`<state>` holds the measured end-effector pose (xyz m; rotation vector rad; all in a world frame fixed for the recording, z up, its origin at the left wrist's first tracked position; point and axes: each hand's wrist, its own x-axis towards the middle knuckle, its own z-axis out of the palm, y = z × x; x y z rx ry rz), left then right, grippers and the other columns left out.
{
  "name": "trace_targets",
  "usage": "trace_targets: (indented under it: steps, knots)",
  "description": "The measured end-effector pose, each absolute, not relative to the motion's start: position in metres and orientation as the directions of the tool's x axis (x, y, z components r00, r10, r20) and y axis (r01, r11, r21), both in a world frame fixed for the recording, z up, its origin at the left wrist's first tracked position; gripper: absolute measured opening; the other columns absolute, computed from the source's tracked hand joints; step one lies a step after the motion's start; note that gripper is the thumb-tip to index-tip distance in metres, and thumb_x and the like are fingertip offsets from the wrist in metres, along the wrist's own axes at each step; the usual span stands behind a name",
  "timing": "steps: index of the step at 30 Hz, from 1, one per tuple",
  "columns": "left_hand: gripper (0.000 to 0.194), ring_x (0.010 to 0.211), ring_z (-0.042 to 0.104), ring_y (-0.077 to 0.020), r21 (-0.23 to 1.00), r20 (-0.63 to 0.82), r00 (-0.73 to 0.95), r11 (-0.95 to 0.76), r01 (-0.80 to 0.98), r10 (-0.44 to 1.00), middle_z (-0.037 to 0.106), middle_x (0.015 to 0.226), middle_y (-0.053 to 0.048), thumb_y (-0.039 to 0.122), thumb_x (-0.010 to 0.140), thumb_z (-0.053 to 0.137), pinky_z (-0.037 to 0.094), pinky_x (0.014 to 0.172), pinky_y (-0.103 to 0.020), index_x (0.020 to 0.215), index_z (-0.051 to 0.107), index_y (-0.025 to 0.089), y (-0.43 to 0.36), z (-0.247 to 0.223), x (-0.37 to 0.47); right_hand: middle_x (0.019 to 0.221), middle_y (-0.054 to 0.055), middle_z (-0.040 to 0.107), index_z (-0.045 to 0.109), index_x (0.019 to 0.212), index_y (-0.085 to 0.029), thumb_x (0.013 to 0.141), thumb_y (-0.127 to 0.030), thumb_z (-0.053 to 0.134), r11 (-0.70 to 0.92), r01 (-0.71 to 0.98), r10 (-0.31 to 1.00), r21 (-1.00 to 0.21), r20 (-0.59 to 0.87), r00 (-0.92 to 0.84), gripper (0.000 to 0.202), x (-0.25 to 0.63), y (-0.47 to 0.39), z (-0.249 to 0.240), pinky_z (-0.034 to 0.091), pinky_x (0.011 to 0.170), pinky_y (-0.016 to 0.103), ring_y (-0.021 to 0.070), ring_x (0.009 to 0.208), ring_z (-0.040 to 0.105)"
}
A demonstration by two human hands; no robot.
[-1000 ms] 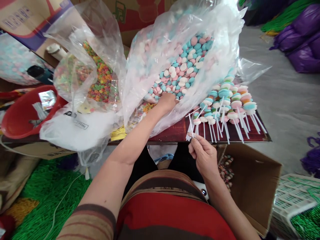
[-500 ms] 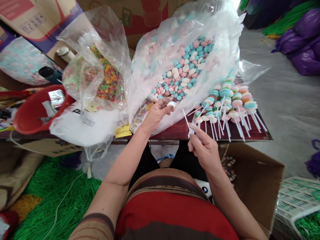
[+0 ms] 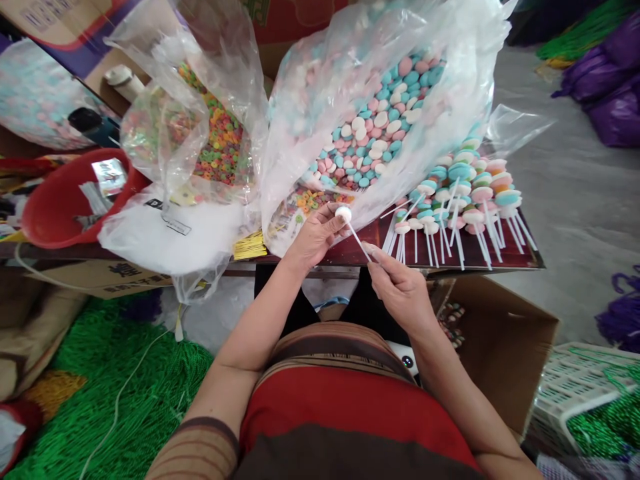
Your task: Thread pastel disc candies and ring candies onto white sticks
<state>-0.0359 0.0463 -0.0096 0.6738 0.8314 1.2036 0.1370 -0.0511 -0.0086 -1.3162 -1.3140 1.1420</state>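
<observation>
**A Full Table and a Busy Floor**

The table point(image 3: 527, 243) is dark red and shiny. On its left side sits a red bowl point(image 3: 37, 217). Next to it, a white bag point(image 3: 143, 243) hangs a bit over the near edge. Just behind that is a clear bag of little ring sweets point(image 3: 223, 150). Some yellow strips point(image 3: 250, 246) lie by the near edge. In the middle is a big bag of pink, blue and white sweets point(image 3: 467, 93). A pile of sweets on sticks point(image 3: 463, 190) lies on the right.

The floor point(image 3: 523, 180) is grey. Green strings point(image 3: 130, 380) cover the near left, with orange strings point(image 3: 55, 395) beside them. Purple bags point(image 3: 617, 87) sit far right.
</observation>
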Motion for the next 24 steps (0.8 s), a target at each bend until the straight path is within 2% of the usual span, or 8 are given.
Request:
trace_targets:
  steps: [4, 7, 11, 15, 18, 21, 24]
  knots:
    - [0.057, 0.068, 0.059, -0.0066, 0.868, -0.140, 0.118, 0.179, -0.462, 0.983, 0.066, 0.081, 0.004, 0.050, 0.053, 0.103, 0.048, 0.063, -0.021, 0.089, 0.071, 0.019, 0.047, -0.016, -0.038, 0.073, -0.001, 0.069, 0.082, 0.129, -0.023, 0.095, -0.034, 0.063, 0.062, 0.205, 0.998, -0.977, 0.060, -0.012, 0.041, 0.142, -0.050, -0.011, 0.052, 0.057, 0.025, 0.0118, 0.058, 0.053]
    - [0.060, 0.071, 0.058, -0.0069, 0.923, -0.072, 0.105, 0.107, -0.369, 0.992, 0.068, 0.084, 0.004, 0.057, 0.053, 0.101, 0.049, 0.068, -0.022, 0.090, 0.072, 0.019, 0.047, -0.021, -0.039, 0.073, -0.001, 0.072, 0.083, 0.128, -0.022, 0.095, -0.033, 0.062, 0.107, 0.276, 0.994, -0.955, 0.106, -0.018, 0.041, 0.146, -0.050, -0.010, 0.052, 0.057, 0.024, 0.0123, 0.057, 0.056]
    - [0.055, 0.082, 0.062, -0.0101, 0.977, 0.031, 0.071, -0.015, -0.215, 0.997, 0.070, 0.087, 0.002, 0.058, 0.062, 0.097, 0.050, 0.080, -0.024, 0.093, 0.074, 0.020, 0.042, -0.025, -0.040, 0.064, -0.003, 0.069, 0.081, 0.130, -0.020, 0.095, -0.031, 0.059, 0.122, 0.394, 0.992, -0.911, 0.118, -0.035, 0.043, 0.150, -0.052, -0.001, 0.050, 0.053, 0.024, 0.0116, 0.051, 0.052]
    - [0.050, 0.092, 0.064, -0.0138, 0.994, 0.091, 0.042, -0.089, -0.056, 0.995, 0.072, 0.094, 0.000, 0.064, 0.073, 0.088, 0.050, 0.090, -0.027, 0.096, 0.076, 0.021, 0.033, -0.028, -0.035, 0.074, 0.001, 0.076, 0.081, 0.130, -0.015, 0.096, -0.029, 0.058, 0.165, 0.440, 0.986, -0.883, 0.158, -0.053, 0.043, 0.149, -0.055, 0.005, 0.055, 0.061, 0.025, 0.0133, 0.057, 0.061]
    - [0.055, 0.088, 0.065, -0.0135, 0.996, 0.092, 0.036, -0.092, 0.019, 0.995, 0.073, 0.095, -0.002, 0.071, 0.079, 0.079, 0.051, 0.087, -0.027, 0.100, 0.077, 0.020, 0.026, -0.030, -0.030, 0.083, 0.005, 0.080, 0.082, 0.128, -0.015, 0.096, -0.028, 0.057, 0.161, 0.433, 0.987, -0.887, 0.156, -0.047, 0.042, 0.146, -0.056, 0.005, 0.058, 0.066, 0.028, 0.0149, 0.061, 0.066]
    - [0.059, 0.075, 0.065, -0.0122, 0.986, 0.076, 0.030, -0.080, 0.149, 0.997, 0.075, 0.092, -0.003, 0.074, 0.089, 0.066, 0.053, 0.077, -0.027, 0.109, 0.076, 0.019, 0.019, -0.034, -0.024, 0.080, 0.005, 0.078, 0.083, 0.125, -0.015, 0.095, -0.030, 0.058, 0.133, 0.419, 0.991, -0.898, 0.130, -0.035, 0.041, 0.143, -0.056, 0.002, 0.056, 0.065, 0.029, 0.0163, 0.061, 0.066]
    - [0.056, 0.081, 0.071, -0.0158, 0.911, 0.231, 0.015, -0.222, 0.347, 0.973, 0.079, 0.098, -0.007, 0.069, 0.099, 0.054, 0.056, 0.083, -0.030, 0.117, 0.077, 0.020, 0.016, -0.040, -0.019, 0.067, 0.003, 0.069, 0.084, 0.120, -0.016, 0.094, -0.031, 0.059, 0.059, 0.359, 0.998, -0.931, 0.055, -0.021, 0.039, 0.141, -0.057, -0.002, 0.049, 0.056, 0.028, 0.0157, 0.056, 0.060]
